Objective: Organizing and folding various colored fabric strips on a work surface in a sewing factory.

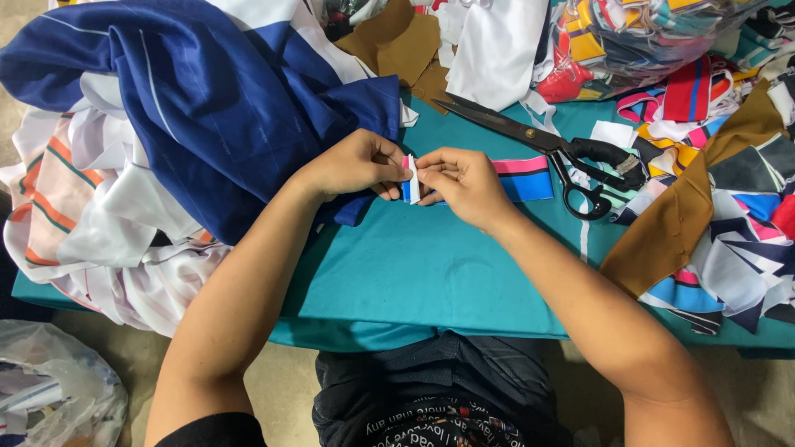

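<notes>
A striped fabric band [523, 178] in pink, black and blue lies on the teal-covered table [414, 265]. Its near end [410, 178] is folded up between my two hands. My left hand [356, 163] pinches that folded end from the left side. My right hand [464, 184] pinches it from the right and rests on the band. Both hands meet at the table's middle, just in front of a heap of navy cloth [207, 91].
Large black-handled scissors [546, 145] lie right of my hands. White and striped fabric [91, 207] is piled at the left. Brown cloth [687, 207] and colourful scraps [737, 240] crowd the right; a bag of striped bands [654, 37] sits at the back. A plastic bag [50, 389] lies on the floor.
</notes>
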